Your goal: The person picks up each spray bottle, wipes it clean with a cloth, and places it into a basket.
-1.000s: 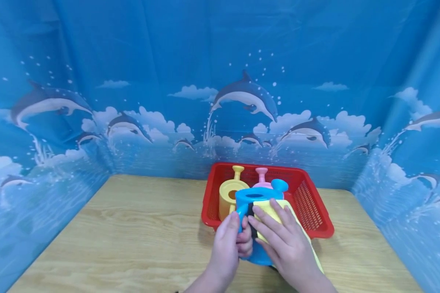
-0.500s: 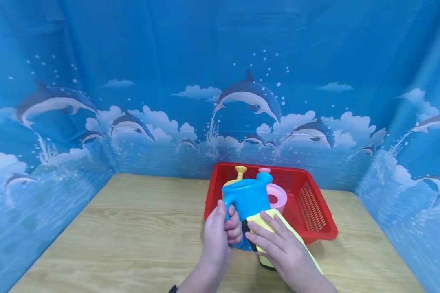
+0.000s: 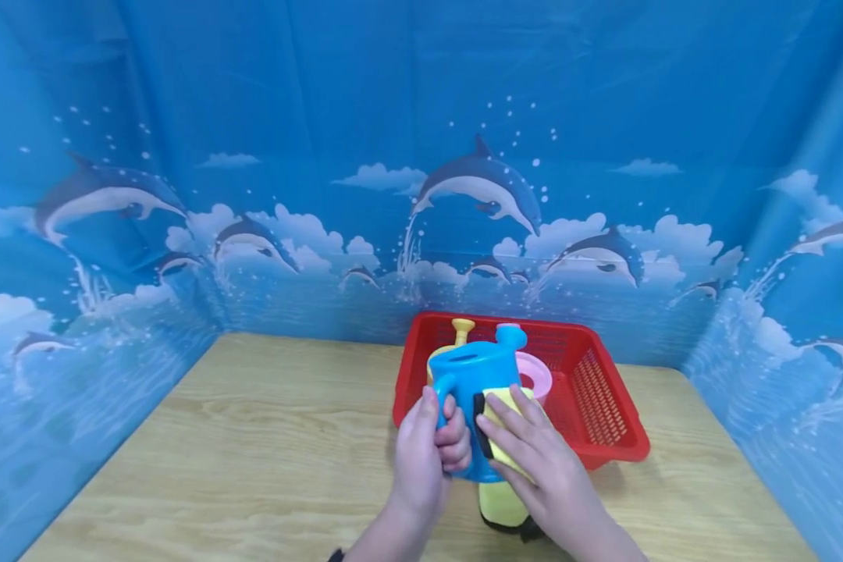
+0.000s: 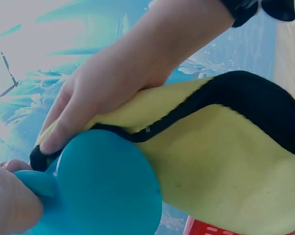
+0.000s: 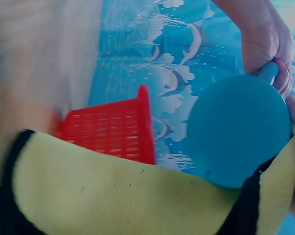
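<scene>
A blue toy watering can (image 3: 474,375) is held up in front of the basket, its spout pointing away. My left hand (image 3: 425,453) grips its handle, with fingers curled round. My right hand (image 3: 542,464) presses a yellow cloth (image 3: 502,503) with black edging against the can's right side, fingers nearly straight. In the left wrist view the cloth (image 4: 230,161) hangs loose beneath the can's round base (image 4: 113,186). The right wrist view shows that base (image 5: 238,132) too, with the left hand (image 5: 267,46) at the handle.
Behind the can stands a red plastic basket (image 3: 607,398) with slotted sides. In it are a yellow watering can (image 3: 461,331) and a pink one (image 3: 536,373), both partly hidden. A wooden table (image 3: 267,445) lies below, with a blue dolphin-print curtain (image 3: 323,156) round it.
The blue watering can has shifted left and tipped, then come back more upright. My right hand has slid down its side and up again with the cloth, whose lower end now hangs below.
</scene>
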Tool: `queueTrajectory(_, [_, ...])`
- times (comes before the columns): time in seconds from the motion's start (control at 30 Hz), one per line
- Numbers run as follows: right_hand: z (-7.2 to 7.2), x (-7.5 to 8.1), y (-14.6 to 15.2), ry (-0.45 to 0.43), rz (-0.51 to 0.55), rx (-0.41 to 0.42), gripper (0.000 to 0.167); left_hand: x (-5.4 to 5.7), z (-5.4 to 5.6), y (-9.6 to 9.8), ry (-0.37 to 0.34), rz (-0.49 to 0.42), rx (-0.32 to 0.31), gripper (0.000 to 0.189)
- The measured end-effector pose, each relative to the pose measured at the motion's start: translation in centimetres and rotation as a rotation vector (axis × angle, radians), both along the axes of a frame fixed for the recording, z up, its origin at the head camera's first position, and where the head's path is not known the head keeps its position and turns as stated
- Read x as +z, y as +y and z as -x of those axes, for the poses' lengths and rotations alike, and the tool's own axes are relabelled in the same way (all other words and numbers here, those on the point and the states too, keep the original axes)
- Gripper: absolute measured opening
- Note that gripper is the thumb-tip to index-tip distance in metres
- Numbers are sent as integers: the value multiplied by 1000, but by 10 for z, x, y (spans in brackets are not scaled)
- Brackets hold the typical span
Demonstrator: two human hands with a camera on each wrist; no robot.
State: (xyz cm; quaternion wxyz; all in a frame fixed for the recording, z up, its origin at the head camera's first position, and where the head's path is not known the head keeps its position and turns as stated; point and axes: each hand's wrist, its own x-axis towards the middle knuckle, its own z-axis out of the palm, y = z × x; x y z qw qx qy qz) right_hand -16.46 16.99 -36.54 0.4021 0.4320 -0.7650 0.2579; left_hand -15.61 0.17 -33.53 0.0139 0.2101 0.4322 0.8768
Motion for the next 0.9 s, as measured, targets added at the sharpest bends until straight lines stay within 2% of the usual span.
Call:
queueTrajectory(0.17, [10, 18, -8, 31, 23, -53, 42, -1, -1, 2, 16, -11, -56, 34])
queueTrajectory(0.23, [14, 23, -10, 26, 16, -60, 42, -1, -2, 2, 8, -11, -58, 34])
queueTrajectory(0.33, [17, 27, -11, 20, -2, -23, 42, 0, -2, -1, -22, -17, -30, 35])
queueTrajectory(0.47, [17, 21, -9, 16, -27, 55, 41, 2, 0, -6, -74, -50, 7, 36])
queueTrajectory(0.63, [9, 6, -2, -4, -57, 86, 40, 3, 3, -9, -75, -90, 23, 38])
queueTrajectory(0.77, [3, -2, 1, 12, -86, 124, 40, 4, 5, -12, -102, -121, 44, 39])
queueTrajectory(0.9, [1, -7, 1, 42, -88, 179, 40, 2, 7, -14, -87, -142, 39, 39])
